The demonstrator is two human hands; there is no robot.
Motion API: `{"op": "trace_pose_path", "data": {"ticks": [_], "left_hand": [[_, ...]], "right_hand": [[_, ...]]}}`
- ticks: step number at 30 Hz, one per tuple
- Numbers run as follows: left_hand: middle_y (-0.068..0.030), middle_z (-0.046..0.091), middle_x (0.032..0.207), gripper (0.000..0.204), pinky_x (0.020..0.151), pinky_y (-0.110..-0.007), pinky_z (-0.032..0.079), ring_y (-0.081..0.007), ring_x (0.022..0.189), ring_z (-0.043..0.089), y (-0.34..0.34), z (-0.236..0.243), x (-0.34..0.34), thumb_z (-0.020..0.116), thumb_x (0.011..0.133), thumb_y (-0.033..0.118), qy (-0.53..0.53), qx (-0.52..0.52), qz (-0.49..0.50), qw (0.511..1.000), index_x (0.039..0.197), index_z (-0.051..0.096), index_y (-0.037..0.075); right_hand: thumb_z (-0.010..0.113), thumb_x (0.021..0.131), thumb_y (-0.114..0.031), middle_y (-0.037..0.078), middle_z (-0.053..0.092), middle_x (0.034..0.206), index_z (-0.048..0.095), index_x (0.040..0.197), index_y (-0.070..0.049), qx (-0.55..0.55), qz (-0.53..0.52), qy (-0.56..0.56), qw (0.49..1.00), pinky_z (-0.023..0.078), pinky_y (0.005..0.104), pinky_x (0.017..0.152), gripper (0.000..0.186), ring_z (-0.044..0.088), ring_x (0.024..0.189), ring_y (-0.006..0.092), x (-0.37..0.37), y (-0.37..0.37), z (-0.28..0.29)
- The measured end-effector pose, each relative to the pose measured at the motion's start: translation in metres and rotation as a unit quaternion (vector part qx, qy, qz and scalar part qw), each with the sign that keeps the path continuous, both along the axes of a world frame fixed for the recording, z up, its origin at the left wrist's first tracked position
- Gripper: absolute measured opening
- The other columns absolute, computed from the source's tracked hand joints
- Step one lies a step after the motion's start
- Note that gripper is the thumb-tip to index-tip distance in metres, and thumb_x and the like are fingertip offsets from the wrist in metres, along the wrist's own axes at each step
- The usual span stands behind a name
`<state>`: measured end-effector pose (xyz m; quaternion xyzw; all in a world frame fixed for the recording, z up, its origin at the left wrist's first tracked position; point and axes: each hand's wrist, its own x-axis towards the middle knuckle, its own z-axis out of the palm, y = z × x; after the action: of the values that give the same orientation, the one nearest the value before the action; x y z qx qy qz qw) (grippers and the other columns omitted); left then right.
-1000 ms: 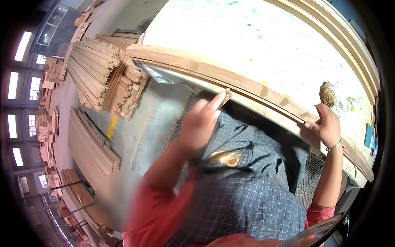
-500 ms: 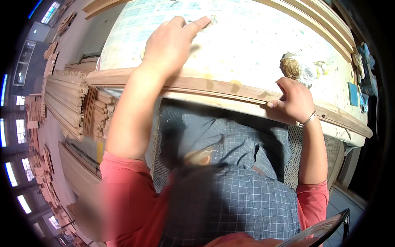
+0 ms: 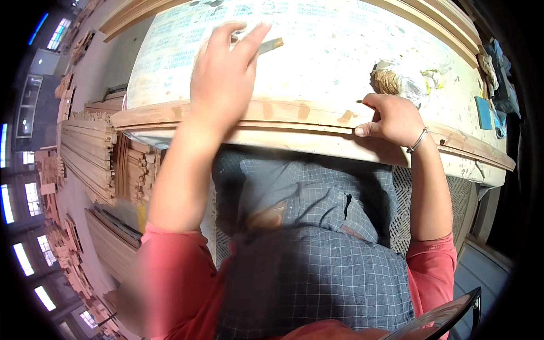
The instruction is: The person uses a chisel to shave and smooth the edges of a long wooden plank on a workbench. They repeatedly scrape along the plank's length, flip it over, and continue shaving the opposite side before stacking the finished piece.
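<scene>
A long wooden strip with several tan patches on its pale face lies along the near edge of the worktable. My right hand is closed on it, thumb on the near edge and fingers over the top. Raised above the table is my left hand, slightly blurred, index finger stretched out. From beneath it sticks out a flat grey scraper blade with brownish stuff at its tip. The hand hides the scraper's other end and most of the grip on it.
A crumpled clear plastic bag with brown material sits beyond my right hand. A blue flat block lies at the right. More wooden strips border the far side. Stacked lumber stands on the left.
My left hand has drawn back toward me, bringing the scraper off the far spot, and its index finger has lifted. The strip's patched face shows more broadly. My right hand keeps its hold.
</scene>
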<state>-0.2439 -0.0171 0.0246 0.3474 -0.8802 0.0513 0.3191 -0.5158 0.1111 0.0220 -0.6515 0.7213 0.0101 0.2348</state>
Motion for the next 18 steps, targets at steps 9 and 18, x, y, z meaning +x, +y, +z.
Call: {"op": "trace_pose_path", "data": {"ticks": [9,18], "left_hand": [[-0.0130,0.066,0.106,0.034,0.077,-0.029,0.055,-0.0173,0.089,0.067,0.152,-0.064,0.022,0.051,0.103,0.017,0.248,0.717,-0.071,0.648,0.127,0.060,-0.003],[-0.0199,0.054,0.133,0.045,0.105,-0.041,0.045,-0.0305,0.127,0.053,0.164,-0.080,-0.030,0.055,0.102,0.026,0.455,0.792,-0.149,0.380,0.132,0.048,-0.006]], "right_hand": [[0.082,0.073,-0.044,0.017,0.071,0.093,0.066,0.118,0.000,0.077,-0.011,-0.144,0.987,0.050,0.0371,0.080,0.065,0.068,0.089,0.0287,-0.010,-0.017,-0.002],[0.072,0.090,-0.043,0.011,0.068,0.106,0.059,0.125,0.003,0.181,0.047,-0.324,0.927,0.047,0.0322,0.089,0.059,0.060,0.098,0.0184,0.024,-0.021,-0.007]]}}
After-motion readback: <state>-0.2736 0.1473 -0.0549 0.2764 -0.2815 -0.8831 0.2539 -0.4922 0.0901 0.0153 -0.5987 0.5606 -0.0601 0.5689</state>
